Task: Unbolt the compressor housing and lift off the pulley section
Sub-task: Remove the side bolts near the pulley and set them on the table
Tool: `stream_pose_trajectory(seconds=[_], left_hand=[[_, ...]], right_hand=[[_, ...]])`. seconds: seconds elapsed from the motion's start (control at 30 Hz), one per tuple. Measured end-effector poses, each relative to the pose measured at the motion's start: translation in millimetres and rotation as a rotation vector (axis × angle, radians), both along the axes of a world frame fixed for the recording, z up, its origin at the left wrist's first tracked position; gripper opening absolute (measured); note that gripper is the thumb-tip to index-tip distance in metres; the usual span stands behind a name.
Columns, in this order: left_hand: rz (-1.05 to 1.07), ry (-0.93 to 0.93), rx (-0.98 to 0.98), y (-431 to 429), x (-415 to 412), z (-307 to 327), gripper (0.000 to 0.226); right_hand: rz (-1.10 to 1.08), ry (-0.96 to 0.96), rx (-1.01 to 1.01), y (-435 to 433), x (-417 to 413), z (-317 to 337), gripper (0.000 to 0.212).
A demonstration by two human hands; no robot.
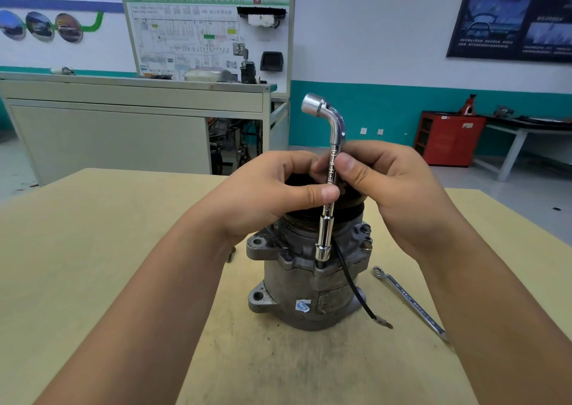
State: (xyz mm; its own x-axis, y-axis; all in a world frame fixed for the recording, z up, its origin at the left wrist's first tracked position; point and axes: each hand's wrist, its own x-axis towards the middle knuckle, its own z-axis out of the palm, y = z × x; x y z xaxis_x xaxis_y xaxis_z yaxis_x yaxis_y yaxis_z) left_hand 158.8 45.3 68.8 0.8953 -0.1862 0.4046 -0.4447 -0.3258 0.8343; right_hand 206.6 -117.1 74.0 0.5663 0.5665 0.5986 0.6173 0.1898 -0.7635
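A grey metal compressor stands upright on the tan table, its dark pulley section on top, mostly hidden by my hands. A chrome L-shaped socket wrench stands vertical, its lower socket seated on a bolt at the front housing flange. My left hand pinches the wrench shaft between thumb and fingers. From the other side my right hand pinches the same shaft. Two bolts sit in the right flange. A black wire hangs down the housing.
A combination spanner lies on the table right of the compressor. A small bolt-like piece lies by my left wrist. Beyond the table stand a grey workbench, a training board and a red cabinet.
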Motion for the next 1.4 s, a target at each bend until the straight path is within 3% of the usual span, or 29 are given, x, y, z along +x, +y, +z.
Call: stream_pose_trajectory(seconds=[0.07,0.2,0.27,0.37,0.53,0.87,1.1,1.33,1.4], left_hand=[[-0.008,0.001,0.003,-0.3,-0.6,0.5,0.013],[0.033,-0.017,-0.017,-1.9,1.2,-0.5,0.032],[0.041,-0.011,-0.032,-3.5,1.4,-0.9,0.030],[0.031,-0.002,-0.051,-4.1,0.1,-0.3,0.023],[0.035,-0.013,-0.001,-2.7,-1.5,1.3,0.033],[0.039,-0.011,0.012,-3.2,-0.9,1.9,0.012],[0.087,-0.012,-0.002,-6.3,-0.7,1.5,0.011],[0.143,-0.015,0.024,-7.0,-2.7,4.1,0.032],[0.142,-0.033,0.014,-9.5,-4.3,4.7,0.027]], right_hand=[[-0.015,-0.007,-0.005,0.2,0.1,-0.1,0.016],[-0.014,0.033,0.014,1.0,1.7,-1.0,0.007],[-0.022,0.037,0.017,1.2,2.3,-1.7,0.006],[-0.028,0.026,0.014,1.4,1.7,-1.7,0.006],[0.011,0.002,0.009,0.7,-0.2,0.0,0.014],[-0.015,-0.010,-0.015,0.3,1.0,-0.2,0.017],[0.003,0.033,0.039,1.0,1.7,-1.0,0.005],[0.034,0.023,0.016,-0.4,0.8,-0.4,0.011],[0.045,0.023,0.008,-0.8,0.7,0.1,0.013]])
